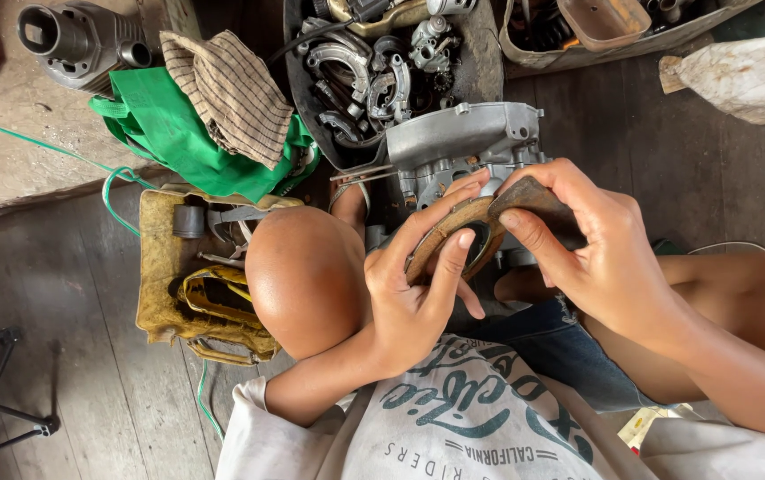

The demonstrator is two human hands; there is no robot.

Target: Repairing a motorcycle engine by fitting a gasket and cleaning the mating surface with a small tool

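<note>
Head view, looking down: a round, brown, ring-shaped disc [458,233] with a dark central hole is held between both hands in front of the person's chest, above the lap. The left hand [418,284] is closed on the disc from below and the near side, with the thumb laid across its face beside the hole and the fingers curled around the lower rim. The right hand [596,249] is closed on the disc's upper right edge, thumb on top, fingers wrapped behind. A grey metal engine casing [467,142] is seen just beyond the disc, on the dark plank floor [89,356]. Behind the casing, a dark tub [482,58] filled with assorted metal parts is recorded. To the left, a checked cloth [231,89] is draped over a green bag [169,133], and a worn yellow tool bag [164,267] lies beside the bent left knee [307,280].
</note>
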